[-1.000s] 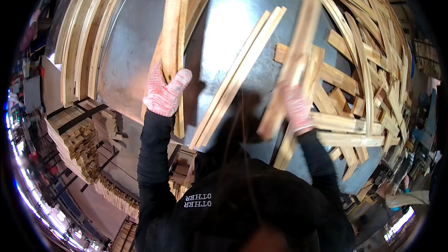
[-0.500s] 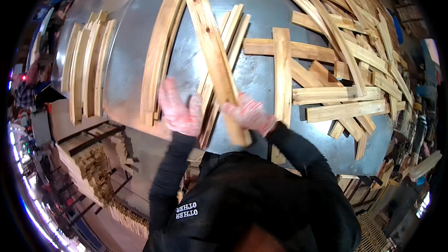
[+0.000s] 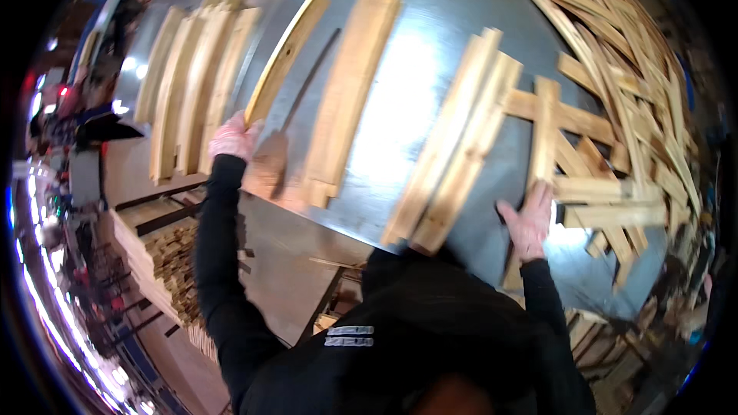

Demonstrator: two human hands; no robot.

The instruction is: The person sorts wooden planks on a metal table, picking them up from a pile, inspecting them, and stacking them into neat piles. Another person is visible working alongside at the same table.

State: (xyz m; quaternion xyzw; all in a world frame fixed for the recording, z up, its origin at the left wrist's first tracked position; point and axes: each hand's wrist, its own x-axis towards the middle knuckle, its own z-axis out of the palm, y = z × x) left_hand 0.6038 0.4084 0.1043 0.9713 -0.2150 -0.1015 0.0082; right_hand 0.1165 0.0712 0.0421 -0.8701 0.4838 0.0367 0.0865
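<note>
My left hand (image 3: 233,138), in a pink-and-white work glove, is closed round the lower end of a narrow wooden board (image 3: 286,52). This board is tilted and held on edge above the metal table, casting a shadow to its right. My right hand (image 3: 528,223), also gloved, has its fingers stretched out and thumb apart. Its fingertips rest at the lower part of a board (image 3: 544,134) that lies across another board (image 3: 573,121). Between my hands lie a flat stack of boards (image 3: 354,84) and a pair of long boards (image 3: 461,146).
A row of boards (image 3: 196,92) lies at the table's left side. On the right is a heap of jumbled boards (image 3: 615,54). Below the left part of the metal table (image 3: 304,219) stands a large stack of wood pieces (image 3: 165,261) near the floor.
My left hand has moved left and now carries a board. The knotty board that my right hand held across the middle is no longer there; that hand has moved right to the crossed boards.
</note>
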